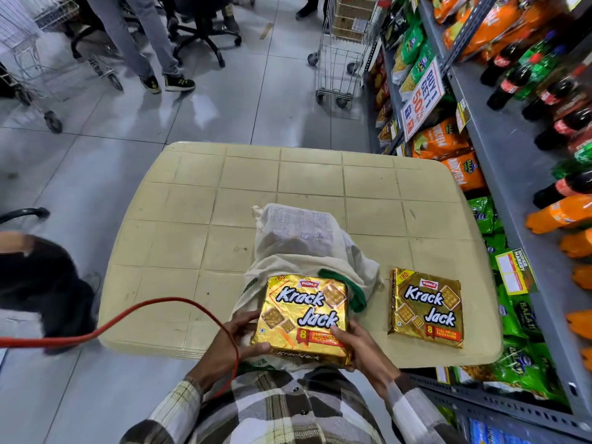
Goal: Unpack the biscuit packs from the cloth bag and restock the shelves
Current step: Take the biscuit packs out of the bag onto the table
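Both hands are gripping one gold pack (304, 315) at the table's (192, 193) near edge. The left hand (235, 339) is clasping the pack's left side, fingers curled beneath and thumb on the near corner. The right hand (362, 347) is pinching the near right corner, thumb pressing on the top face. The pack is lying over the mouth of the cloth bag (298, 238), which is bulging on the table, its green handle (352, 290) showing beside the pack. A second pack (426, 307) is lying flat on the table, right of the bag, near the shelves (499, 149). A red cable (144, 312) is crossing the left wrist.
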{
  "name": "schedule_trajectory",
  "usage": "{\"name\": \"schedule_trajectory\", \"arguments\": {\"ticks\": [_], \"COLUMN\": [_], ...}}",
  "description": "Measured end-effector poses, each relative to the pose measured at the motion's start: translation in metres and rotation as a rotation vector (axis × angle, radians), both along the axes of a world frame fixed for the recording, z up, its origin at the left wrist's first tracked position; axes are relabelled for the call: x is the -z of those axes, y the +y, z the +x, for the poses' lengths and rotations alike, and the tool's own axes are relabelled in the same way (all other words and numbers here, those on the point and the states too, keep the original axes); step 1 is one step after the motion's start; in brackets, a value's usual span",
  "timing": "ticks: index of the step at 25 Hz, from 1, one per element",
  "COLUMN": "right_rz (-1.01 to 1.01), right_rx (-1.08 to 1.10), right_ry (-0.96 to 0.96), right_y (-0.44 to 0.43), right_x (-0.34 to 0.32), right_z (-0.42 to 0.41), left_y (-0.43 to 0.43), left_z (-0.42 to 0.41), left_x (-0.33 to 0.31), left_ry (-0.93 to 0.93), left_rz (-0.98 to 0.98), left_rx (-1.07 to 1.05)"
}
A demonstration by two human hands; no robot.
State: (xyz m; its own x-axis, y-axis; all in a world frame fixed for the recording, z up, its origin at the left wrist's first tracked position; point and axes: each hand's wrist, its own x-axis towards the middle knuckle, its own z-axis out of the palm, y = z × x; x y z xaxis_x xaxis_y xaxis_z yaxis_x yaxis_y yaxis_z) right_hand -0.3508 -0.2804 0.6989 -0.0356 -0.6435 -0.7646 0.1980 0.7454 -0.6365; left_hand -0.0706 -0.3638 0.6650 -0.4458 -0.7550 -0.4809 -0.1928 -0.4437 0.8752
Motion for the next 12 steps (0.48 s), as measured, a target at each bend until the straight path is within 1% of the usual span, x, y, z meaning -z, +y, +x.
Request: {"name": "schedule_trajectory", "arguments": {"ticks": [5, 9, 12], "right_rz": [-0.072, -0.068, -0.065], "right_rx": [0.059, 0.125, 0.134], "right_ry": [0.039, 0.030, 0.016], "right_y": [0.011, 0.015, 0.019], "right_x": [-0.045, -0.071, -0.086], "right_z": [0.001, 0.007, 0.014], "left_y": [-0.008, -0.013, -0.016], "left_z": [-0.004, -0.004, 0.004], "left_x": [-0.024, -0.049, -0.070], "left_ry": [-0.046, 0.015, 0.030], "left_rz": [-0.199, -0.290, -0.341], "left_rx": [0.097, 0.112, 0.128]}}
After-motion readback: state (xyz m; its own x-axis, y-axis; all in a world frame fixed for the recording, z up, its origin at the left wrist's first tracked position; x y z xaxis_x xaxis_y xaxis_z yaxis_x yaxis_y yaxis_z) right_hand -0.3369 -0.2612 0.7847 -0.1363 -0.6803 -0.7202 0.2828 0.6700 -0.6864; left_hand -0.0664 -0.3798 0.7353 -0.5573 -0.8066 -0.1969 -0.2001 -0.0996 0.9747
